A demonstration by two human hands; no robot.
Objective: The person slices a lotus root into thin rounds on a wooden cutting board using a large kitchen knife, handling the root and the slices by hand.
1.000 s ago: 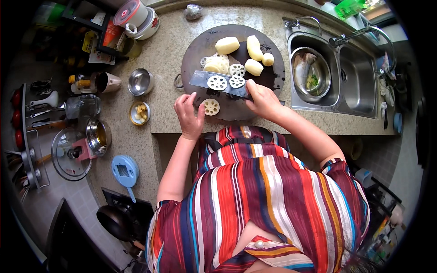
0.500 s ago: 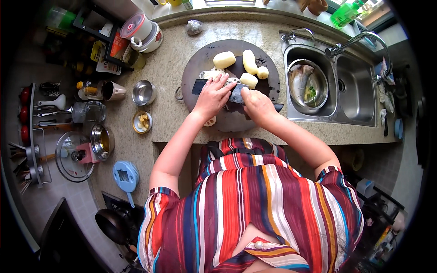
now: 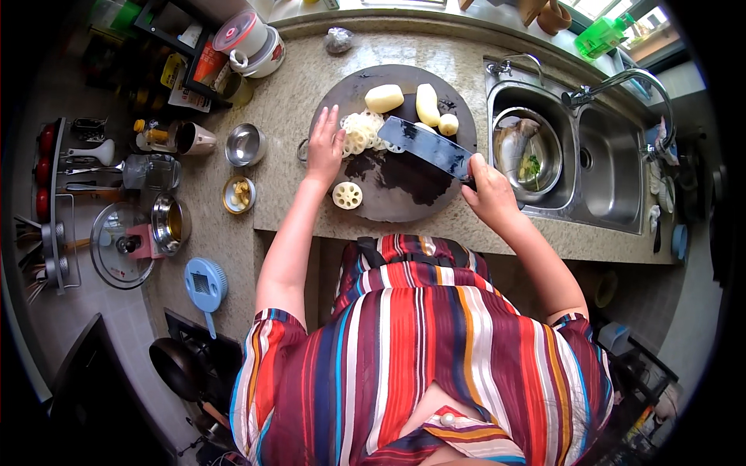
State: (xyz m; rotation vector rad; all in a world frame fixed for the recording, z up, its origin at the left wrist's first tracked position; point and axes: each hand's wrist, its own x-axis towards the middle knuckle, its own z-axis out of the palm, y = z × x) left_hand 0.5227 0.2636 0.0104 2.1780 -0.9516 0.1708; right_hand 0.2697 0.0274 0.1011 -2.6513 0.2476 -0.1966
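Observation:
My right hand (image 3: 489,190) grips the handle of a cleaver (image 3: 429,147), whose broad dark blade lies slantwise over the round cutting board (image 3: 420,203). The blade's far end is beside a heap of pale lotus root slices (image 3: 359,133). My left hand (image 3: 324,149) is over the board's left edge, fingers stretched out, nothing in it, just left of the heap. Nearer me lies a single lotus root slice (image 3: 347,196). Peeled lotus root pieces (image 3: 384,98) sit toward the back of the board; one is partly hidden behind the blade.
Right of the board is a double steel sink (image 3: 606,159); a bowl with a fish (image 3: 516,147) stands in its left basin. To the left are a metal bowl (image 3: 245,145), a small bowl of yellowish pieces (image 3: 238,195) and a blue kitchen scale (image 3: 206,284).
My left hand has come off the cleaver and moved left, fingers stretched. My right hand has drawn the cleaver rightward and turned its blade flatter. The heap of slices is now uncovered.

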